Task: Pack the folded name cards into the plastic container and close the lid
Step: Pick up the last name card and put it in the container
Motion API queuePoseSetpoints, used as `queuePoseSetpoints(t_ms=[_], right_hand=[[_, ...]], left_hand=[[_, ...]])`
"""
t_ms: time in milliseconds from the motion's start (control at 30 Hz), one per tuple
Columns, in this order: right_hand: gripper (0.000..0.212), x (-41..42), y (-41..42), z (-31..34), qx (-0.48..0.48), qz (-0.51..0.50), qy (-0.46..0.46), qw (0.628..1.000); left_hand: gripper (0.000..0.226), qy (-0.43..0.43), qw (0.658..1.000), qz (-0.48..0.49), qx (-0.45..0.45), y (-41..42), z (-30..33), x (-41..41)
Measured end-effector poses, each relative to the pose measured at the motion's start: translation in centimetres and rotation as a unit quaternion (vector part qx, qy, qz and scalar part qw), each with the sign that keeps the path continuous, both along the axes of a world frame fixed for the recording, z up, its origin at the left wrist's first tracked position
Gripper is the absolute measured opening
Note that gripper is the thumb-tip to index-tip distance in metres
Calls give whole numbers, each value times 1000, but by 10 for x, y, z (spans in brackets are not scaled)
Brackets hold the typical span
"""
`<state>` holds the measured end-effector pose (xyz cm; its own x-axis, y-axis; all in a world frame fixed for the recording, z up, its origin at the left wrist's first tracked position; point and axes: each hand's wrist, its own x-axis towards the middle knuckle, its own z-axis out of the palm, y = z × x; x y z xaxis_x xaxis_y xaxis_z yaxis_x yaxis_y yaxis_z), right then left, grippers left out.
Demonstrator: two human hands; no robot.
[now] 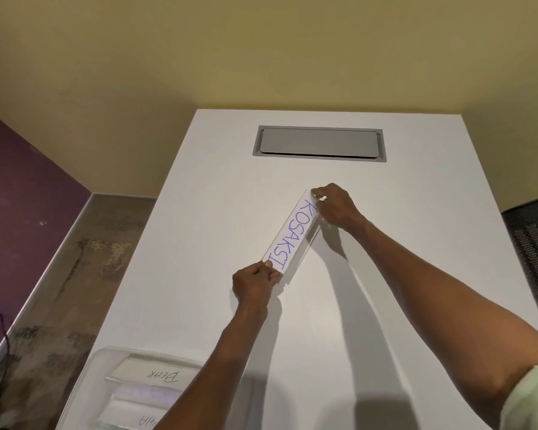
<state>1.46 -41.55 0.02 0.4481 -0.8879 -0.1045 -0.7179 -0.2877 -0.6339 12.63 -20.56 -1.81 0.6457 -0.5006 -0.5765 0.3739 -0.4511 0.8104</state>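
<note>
A long white folded name card [292, 234] with purple lettering lies diagonally on the white table [218, 187]. My left hand [253, 283] pinches its near end. My right hand [334, 206] pinches its far end. The clear plastic container [106, 361] stands at the table's near left corner, open on top. Inside it lie other folded name cards [149, 375], one showing handwritten letters. My left forearm crosses over the container's right side. No lid is in view.
A grey recessed cable hatch [319, 144] is set into the table's far end. A dark mesh chair back [531, 252] stands at the right edge. Bare floor [75, 274] and a purple wall lie to the left, a black cable low on the left.
</note>
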Motion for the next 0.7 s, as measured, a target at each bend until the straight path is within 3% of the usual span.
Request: queuePoseSetpoints(t_ms=[100,333,400,467,533,700], right_hand=[[10,-9,5,10,-24,34,53,998],[17,-13,17,11,31,27,98,994],[11,-10,22,10,46,29,118,992],[21,-5,25,6,53,24,134,989],[5,-3,27,1,59,21,133,989],[16,4,29,-12,35,34,154,987]], left_hand=[[9,138,990,42,0,6,7,-12],[11,339,939,35,41,22,2,-28],[9,369,927,35,56,25,-2,-30],[7,388,918,35,70,27,-5,-32],[7,398,913,33,80,27,-10,-33],[8,397,912,21,99,25,-19,-34]])
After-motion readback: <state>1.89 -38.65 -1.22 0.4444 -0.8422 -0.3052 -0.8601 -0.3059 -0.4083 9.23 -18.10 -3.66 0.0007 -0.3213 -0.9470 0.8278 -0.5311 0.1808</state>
